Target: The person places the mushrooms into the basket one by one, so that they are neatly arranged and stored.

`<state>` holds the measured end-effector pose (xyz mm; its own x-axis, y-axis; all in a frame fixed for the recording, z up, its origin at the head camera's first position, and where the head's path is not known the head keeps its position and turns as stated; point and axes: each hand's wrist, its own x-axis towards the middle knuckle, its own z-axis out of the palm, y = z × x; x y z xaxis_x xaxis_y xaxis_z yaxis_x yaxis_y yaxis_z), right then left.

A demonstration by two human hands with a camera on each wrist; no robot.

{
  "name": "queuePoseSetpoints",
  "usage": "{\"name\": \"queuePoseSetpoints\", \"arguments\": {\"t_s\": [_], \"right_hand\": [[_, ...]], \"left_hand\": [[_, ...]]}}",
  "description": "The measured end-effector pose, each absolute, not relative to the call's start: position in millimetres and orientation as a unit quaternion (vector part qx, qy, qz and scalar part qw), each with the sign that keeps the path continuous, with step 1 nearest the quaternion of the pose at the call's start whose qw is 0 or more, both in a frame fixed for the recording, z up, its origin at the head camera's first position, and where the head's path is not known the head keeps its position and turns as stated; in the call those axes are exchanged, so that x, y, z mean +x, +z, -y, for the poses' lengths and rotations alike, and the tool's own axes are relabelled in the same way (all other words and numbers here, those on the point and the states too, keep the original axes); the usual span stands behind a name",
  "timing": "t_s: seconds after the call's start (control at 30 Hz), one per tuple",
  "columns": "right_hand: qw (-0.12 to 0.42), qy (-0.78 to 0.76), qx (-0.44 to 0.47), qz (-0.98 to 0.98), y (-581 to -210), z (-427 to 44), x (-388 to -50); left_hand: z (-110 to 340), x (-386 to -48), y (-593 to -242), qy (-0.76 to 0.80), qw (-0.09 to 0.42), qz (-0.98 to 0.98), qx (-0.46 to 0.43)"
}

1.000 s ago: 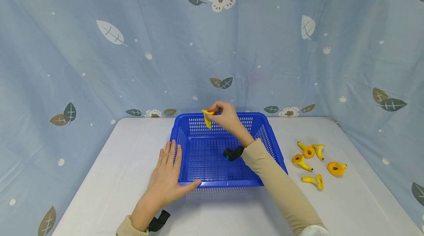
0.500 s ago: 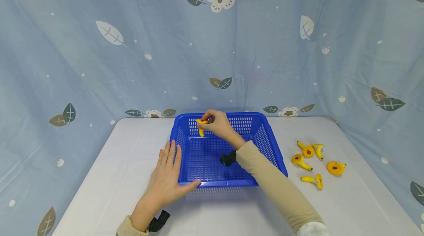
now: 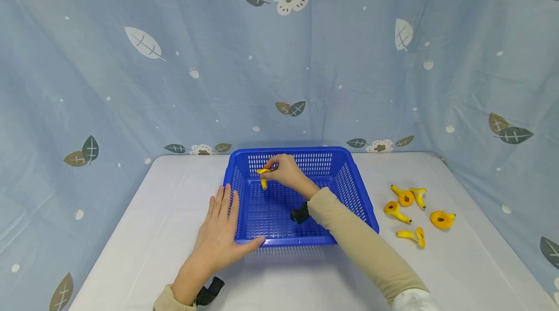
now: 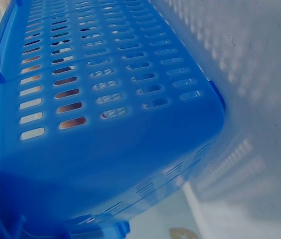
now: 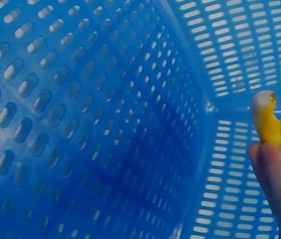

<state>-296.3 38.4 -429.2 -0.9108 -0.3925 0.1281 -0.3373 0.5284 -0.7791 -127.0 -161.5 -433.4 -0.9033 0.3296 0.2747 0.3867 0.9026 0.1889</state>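
A blue plastic basket (image 3: 299, 241) with slotted walls stands in the middle of the table. Inside its far left part, my right hand (image 3: 286, 171) pinches a yellow mushroom (image 3: 264, 184) by thumb and fingers, stem pointing down. The right wrist view shows the stem end of that mushroom (image 5: 267, 117) above the perforated basket floor, apart from it. My left hand (image 3: 217, 238) rests with straight, spread fingers on the basket's near left corner, the thumb along the front rim. In the left wrist view the outer wall of the basket (image 4: 105, 159) fills most of the picture.
Several yellow mushrooms (image 3: 442, 220) lie loose on the white table (image 3: 174, 204) to the right of the basket. A blue curtain (image 3: 209, 68) with leaf prints hangs behind the table. Each wrist carries a black device (image 3: 210, 291).
My right hand has moved left and down with the mushroom, from above the far rim into the basket. The left hand has stayed in place.
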Motion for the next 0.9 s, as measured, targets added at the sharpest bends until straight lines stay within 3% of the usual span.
{"name": "queuePoseSetpoints", "arguments": {"t_s": [0.43,0.9], "right_hand": [[0.086,-0.383,-0.219,-0.893,-438.3,-39.6,-300.1],[0.094,-0.346,-0.247,-0.9,-449.1,-36.1,-298.5]], "left_hand": [[161.7,-126.9,-432.2,-0.121,0.12,0.968,-0.185],[162.0,-128.8,-432.2,-0.122,0.114,0.968,-0.185]]}}
